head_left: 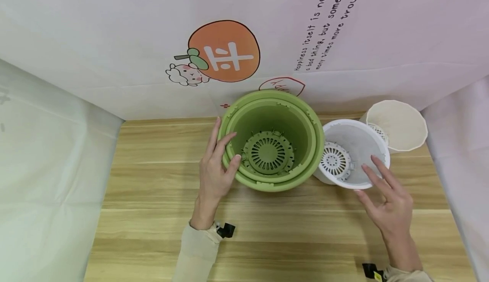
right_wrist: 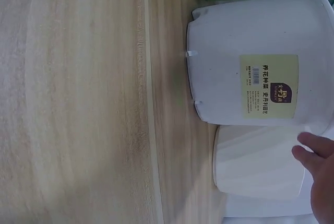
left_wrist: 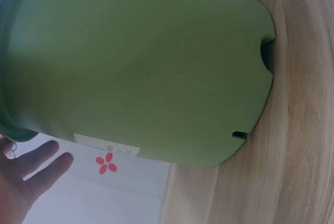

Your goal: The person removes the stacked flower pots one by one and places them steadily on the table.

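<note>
A big green flowerpot (head_left: 267, 184) stands upright near the wall, showing two rims, one within the other, and a slotted round base inside. My left hand (head_left: 215, 169) is at its left rim, thumb and fingers spread; whether they touch it I cannot tell. In the left wrist view the fingers (left_wrist: 44, 174) are extended beside the pot's side. Right of it stands a smaller white flowerpot (head_left: 366, 163) with a slotted bottom. My right hand (head_left: 391, 208) hovers at the white pot's near right rim, fingers spread and holding nothing.
A cream pot (head_left: 399, 123) stands behind and right of the white one. All stand on a wood-grain table (head_left: 153, 197). A printed cloth (head_left: 153, 40) hangs behind, with pale cloth at both sides. A label (right_wrist: 269, 85) is on the white pot.
</note>
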`<action>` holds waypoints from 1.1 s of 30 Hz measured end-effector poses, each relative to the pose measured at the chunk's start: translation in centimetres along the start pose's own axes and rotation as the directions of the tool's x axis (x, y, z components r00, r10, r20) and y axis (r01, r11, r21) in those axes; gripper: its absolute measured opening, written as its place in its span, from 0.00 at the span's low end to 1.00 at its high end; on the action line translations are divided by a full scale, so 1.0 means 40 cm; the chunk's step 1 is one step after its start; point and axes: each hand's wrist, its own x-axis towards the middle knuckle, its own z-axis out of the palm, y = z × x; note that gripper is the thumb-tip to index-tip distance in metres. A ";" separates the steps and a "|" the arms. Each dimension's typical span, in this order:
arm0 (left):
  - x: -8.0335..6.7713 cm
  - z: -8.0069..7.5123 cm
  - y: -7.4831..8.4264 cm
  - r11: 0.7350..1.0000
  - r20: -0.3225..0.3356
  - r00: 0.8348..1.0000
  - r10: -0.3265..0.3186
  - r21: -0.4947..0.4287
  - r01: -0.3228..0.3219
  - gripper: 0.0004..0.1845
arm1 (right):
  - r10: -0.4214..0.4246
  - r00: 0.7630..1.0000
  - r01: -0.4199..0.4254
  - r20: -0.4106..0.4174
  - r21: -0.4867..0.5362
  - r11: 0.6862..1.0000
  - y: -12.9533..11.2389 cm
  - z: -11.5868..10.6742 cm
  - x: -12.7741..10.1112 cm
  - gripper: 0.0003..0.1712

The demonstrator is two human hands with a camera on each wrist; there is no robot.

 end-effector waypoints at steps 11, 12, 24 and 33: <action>0.016 -0.032 -0.017 0.986 0.116 0.982 0.146 0.063 -0.154 0.40 | -0.078 0.997 0.076 -0.024 -0.072 0.994 -0.021 0.006 0.056 0.49; 0.017 -0.035 -0.019 0.983 0.128 0.979 0.159 0.066 -0.168 0.40 | -0.081 0.997 0.080 -0.006 -0.080 0.994 -0.021 0.005 0.064 0.50; 0.024 -0.037 -0.019 0.963 0.172 0.954 0.246 0.069 -0.260 0.40 | -0.134 0.983 0.141 0.122 -0.050 0.989 -0.041 0.021 0.143 0.56; 0.031 -0.028 -0.013 0.917 0.185 0.915 0.359 0.112 -0.383 0.36 | -0.171 0.956 0.183 0.237 -0.031 0.983 -0.063 0.057 0.181 0.58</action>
